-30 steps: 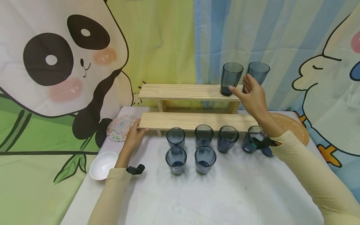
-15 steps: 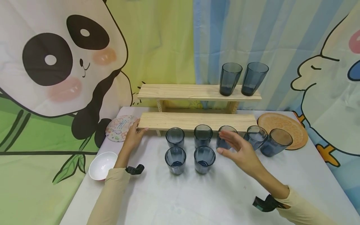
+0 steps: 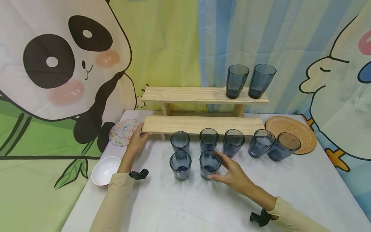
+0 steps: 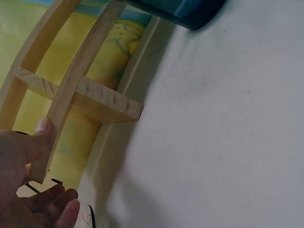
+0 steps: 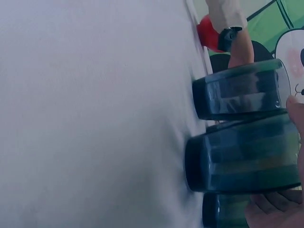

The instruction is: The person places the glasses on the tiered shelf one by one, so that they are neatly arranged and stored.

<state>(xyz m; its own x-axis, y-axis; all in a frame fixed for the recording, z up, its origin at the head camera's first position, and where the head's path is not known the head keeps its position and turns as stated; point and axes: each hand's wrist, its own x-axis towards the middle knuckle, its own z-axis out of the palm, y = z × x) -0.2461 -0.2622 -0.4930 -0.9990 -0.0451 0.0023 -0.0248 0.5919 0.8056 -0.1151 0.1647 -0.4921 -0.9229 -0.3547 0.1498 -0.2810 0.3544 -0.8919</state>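
Observation:
Blue-tinted drinking glasses stand upright in two rows before a two-tier wooden shelf. My right hand is around the front-row right glass, thumb on its near side and fingers on its right. In the right wrist view this glass has its base at the white cloth, with fingers below it in the picture. To its left is the other front-row glass. My left hand holds the left end of the lower board; the left wrist view shows the thumb against the wood.
Two tall glasses stand at the right of the upper board. Several more line the back row. A white bowl and a patterned round mat lie left; a brown round mat lies right.
My right hand has left the glass on the upper board, come down toward me and left, and now grips a front-row glass. My left hand stays at the shelf.

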